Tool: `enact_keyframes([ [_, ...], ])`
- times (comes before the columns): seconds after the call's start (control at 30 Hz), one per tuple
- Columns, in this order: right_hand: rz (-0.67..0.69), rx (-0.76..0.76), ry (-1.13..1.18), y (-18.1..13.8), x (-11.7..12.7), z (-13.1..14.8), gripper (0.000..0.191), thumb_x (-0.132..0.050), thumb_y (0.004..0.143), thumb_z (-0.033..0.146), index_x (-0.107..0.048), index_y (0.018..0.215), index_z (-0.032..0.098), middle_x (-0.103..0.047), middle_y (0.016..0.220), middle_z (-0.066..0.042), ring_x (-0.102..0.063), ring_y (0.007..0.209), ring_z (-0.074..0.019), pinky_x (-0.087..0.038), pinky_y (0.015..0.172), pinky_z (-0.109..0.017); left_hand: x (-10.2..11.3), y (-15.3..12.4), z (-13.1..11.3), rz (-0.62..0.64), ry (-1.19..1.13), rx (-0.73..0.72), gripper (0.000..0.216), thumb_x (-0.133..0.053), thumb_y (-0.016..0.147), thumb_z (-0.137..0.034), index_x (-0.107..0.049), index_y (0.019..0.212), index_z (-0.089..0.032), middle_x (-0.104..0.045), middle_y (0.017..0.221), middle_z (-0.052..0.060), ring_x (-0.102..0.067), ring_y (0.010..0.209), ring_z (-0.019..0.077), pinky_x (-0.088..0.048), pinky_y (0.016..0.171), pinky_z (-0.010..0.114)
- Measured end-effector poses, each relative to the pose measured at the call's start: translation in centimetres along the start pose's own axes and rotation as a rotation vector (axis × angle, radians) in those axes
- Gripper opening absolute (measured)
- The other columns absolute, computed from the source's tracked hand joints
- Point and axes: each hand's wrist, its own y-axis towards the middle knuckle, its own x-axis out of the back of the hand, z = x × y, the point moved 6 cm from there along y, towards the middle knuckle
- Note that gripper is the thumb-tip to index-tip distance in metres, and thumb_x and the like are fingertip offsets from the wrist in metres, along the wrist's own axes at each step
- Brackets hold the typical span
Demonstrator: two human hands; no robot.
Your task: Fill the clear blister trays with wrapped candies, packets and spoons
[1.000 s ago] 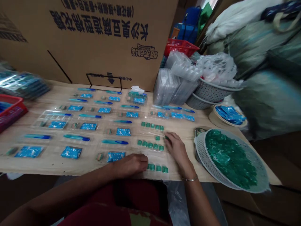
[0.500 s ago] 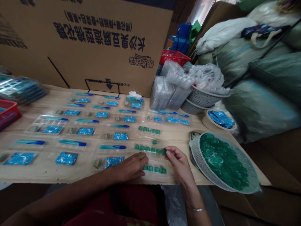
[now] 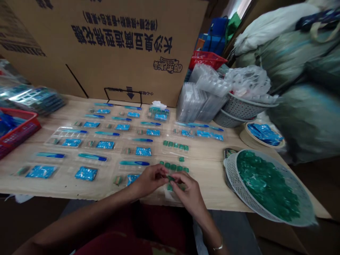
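Left hand [image 3: 150, 180] and right hand [image 3: 190, 194] come together above a pale wooden counter [image 3: 209, 187], fingers curled around a small green plastic piece [image 3: 170, 178] at their fingertips, its shape half hidden. A white perforated round basket [image 3: 230, 173] heaped with green pieces sits at four o'clock.

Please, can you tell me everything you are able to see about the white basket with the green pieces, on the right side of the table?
The white basket is round and looks like plastic, with small holes through its wall. It is heaped with small, glossy green pieces. It sits tilted, its near rim low and its far rim raised, at the right end of the wooden table. A dark tray touches its far left side. No hand touches it.
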Motion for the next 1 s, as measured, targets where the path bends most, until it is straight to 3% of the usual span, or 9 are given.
enact_keyframes([
  [0.1,0.135,0.040,-0.099,-0.1,-0.4,-0.1,0.014,-0.054,0.084,0.015,-0.064,0.091,0.022,-0.065,0.086,-0.003,-0.060,0.083,-0.0172,-0.048,0.074,-0.028,-0.1,-0.6,0.2,0.059,0.513,-0.082,0.033,-0.057,0.066,-0.008,-0.056,0.097,-0.019,-0.063,0.090,0.004,-0.058,0.085,0.0191,-0.045,0.075,0.030],
  [0.17,0.244,0.107,-0.156,-0.3,-1.4,0.0,0.016,-0.053,0.085,0.013,-0.064,0.091,0.022,-0.066,0.088,-0.003,-0.060,0.086,-0.0178,-0.047,0.076,-0.030,-0.6,-0.9,0.6,0.138,0.692,-0.106,0.037,-0.051,0.068,-0.004,-0.054,0.101,-0.021,-0.064,0.094,0.004,-0.059,0.090,0.0200,-0.044,0.079,0.030],
  [0.33,0.266,0.268,-0.311,-0.9,-3.7,0.5,0.014,-0.052,0.087,0.012,-0.063,0.088,0.020,-0.067,0.087,-0.005,-0.058,0.083,-0.0187,-0.045,0.075,-0.032,-1.3,-1.2,0.6,0.204,0.739,-0.121,0.028,-0.046,0.078,-0.007,-0.050,0.102,-0.021,-0.064,0.097,0.005,-0.059,0.094,0.0198,-0.044,0.080,0.029],
  [0.47,0.268,0.228,-0.289,-0.7,-3.1,0.5,0.011,-0.055,0.086,0.016,-0.063,0.091,0.021,-0.066,0.090,-0.005,-0.059,0.085,-0.0195,-0.046,0.075,-0.031,-1.5,-1.6,-0.5,0.229,0.798,-0.125,0.026,-0.052,0.077,-0.011,-0.050,0.101,-0.019,-0.062,0.100,0.007,-0.058,0.095,0.0215,-0.046,0.080,0.031],
  [0.6,0.057,0.102,-0.221,1.6,1.4,-1.0,0.016,-0.048,0.089,0.021,-0.064,0.088,0.021,-0.064,0.089,-0.005,-0.060,0.086,-0.0183,-0.047,0.075,-0.028,-1.5,-1.6,-1.2,0.182,0.961,-0.205,0.036,-0.058,0.072,-0.010,-0.051,0.107,-0.018,-0.058,0.108,0.010,-0.054,0.100,0.0242,-0.045,0.087,0.036],
  [0.7,-0.109,-0.001,-0.466,4.2,4.2,-3.0,0.017,-0.047,0.085,0.020,-0.064,0.081,0.021,-0.064,0.081,-0.005,-0.062,0.074,-0.0179,-0.045,0.066,-0.027,-2.2,-1.3,-1.1,0.242,1.018,-0.288,0.017,-0.050,0.077,-0.006,-0.056,0.087,-0.018,-0.061,0.095,0.007,-0.056,0.091,0.0209,-0.046,0.081,0.031],
  [0.8,-0.094,-0.111,-0.708,6.4,3.8,-4.7,0.013,-0.051,0.078,0.015,-0.063,0.074,0.021,-0.065,0.070,-0.002,-0.061,0.061,-0.0161,-0.039,0.054,-0.024,-2.8,-0.9,-0.7,0.295,1.065,-0.319,0.020,-0.044,0.081,-0.002,-0.057,0.076,-0.017,-0.063,0.086,0.005,-0.057,0.083,0.0184,-0.046,0.072,0.027],
  [0.9,-0.078,-0.138,-0.766,6.9,2.7,-5.1,0.015,-0.050,0.073,0.012,-0.061,0.074,0.022,-0.067,0.065,-0.001,-0.062,0.060,-0.0170,-0.036,0.051,-0.023,-3.0,-0.8,-0.4,0.281,1.124,-0.319,0.019,-0.046,0.081,-0.003,-0.058,0.076,-0.017,-0.063,0.084,0.004,-0.057,0.077,0.0179,-0.045,0.065,0.027],
  [1.0,-0.167,-0.099,-0.653,5.0,5.2,-5.1,0.013,-0.047,0.075,0.022,-0.060,0.076,0.022,-0.069,0.067,-0.002,-0.064,0.058,-0.0181,-0.040,0.050,-0.025,-2.9,-0.8,0.1,0.233,1.147,-0.350,0.015,-0.049,0.080,-0.006,-0.057,0.076,-0.018,-0.063,0.083,0.005,-0.057,0.077,0.0185,-0.045,0.064,0.027],
])
